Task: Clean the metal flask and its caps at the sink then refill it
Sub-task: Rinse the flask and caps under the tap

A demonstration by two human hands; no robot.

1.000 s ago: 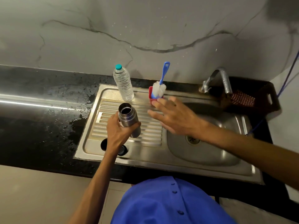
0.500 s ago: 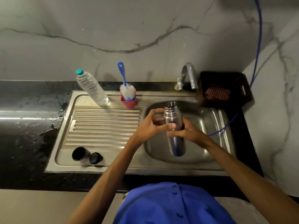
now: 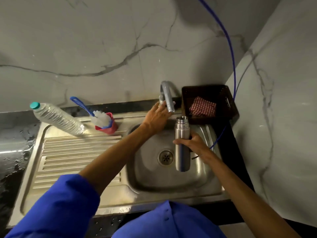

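Observation:
The open metal flask (image 3: 182,145) stands upright over the sink basin (image 3: 154,179), its mouth just below and right of the tap spout (image 3: 169,98). My right hand (image 3: 193,145) grips the flask around its middle. My left hand (image 3: 157,115) reaches to the base of the tap, fingers on the tap handle. No water is seen running. The caps are hidden behind my left sleeve.
A plastic water bottle (image 3: 56,118) and a red cup holding a blue bottle brush (image 3: 103,119) stand at the back of the draining board (image 3: 72,152). A dark basket with a checked cloth (image 3: 203,108) sits right of the tap. A blue hose (image 3: 229,48) runs down the wall.
My left hand has let go of the flask and moved up to the tap. The right hand has kept the flask and raised it toward the spout. The view has shifted right.

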